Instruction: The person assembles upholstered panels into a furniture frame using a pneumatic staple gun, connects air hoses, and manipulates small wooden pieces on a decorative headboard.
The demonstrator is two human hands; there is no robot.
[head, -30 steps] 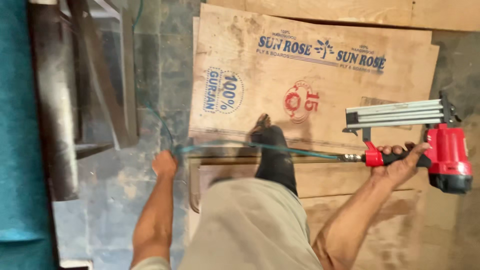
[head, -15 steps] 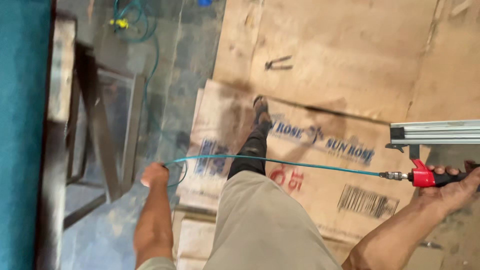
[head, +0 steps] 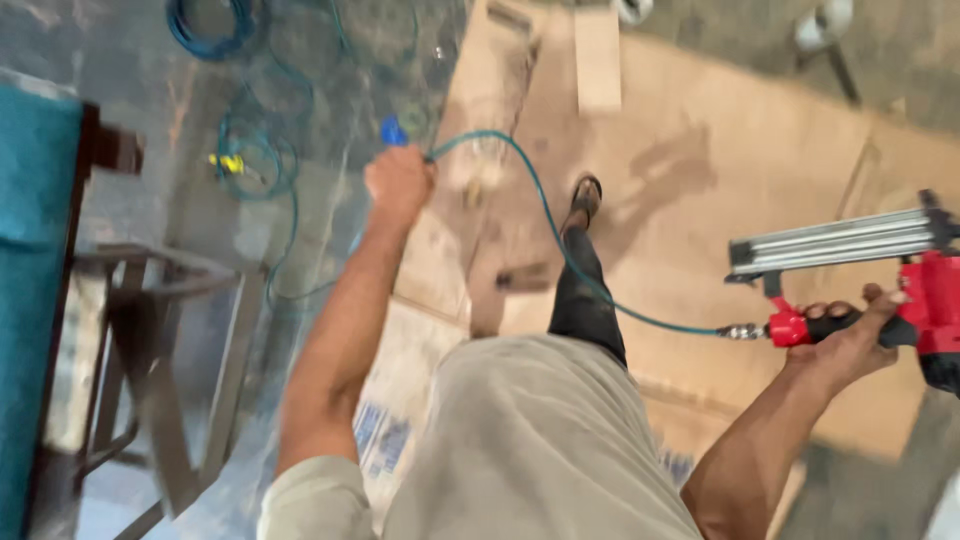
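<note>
Right hand (head: 850,335) at the right edge of the frame, fingers wrapped tight round the dark handle of the red nail gun (head: 900,290), silver magazine jutting leftward. Looks dense and rigid, nose-heavy by the build; best taken at the handle, just where the grip sits. Left hand (head: 398,185) up at centre-left, fisted closed on the teal air hose (head: 560,240), which sags across the middle down to the gun's fitting. Soft, light, springy, probably prone to snagging; more of it coiled at upper left. Plywood sheets (head: 700,170) underfoot, dark foot (head: 585,195) planted mid-frame, metal stool frame (head: 160,350) at left.
</note>
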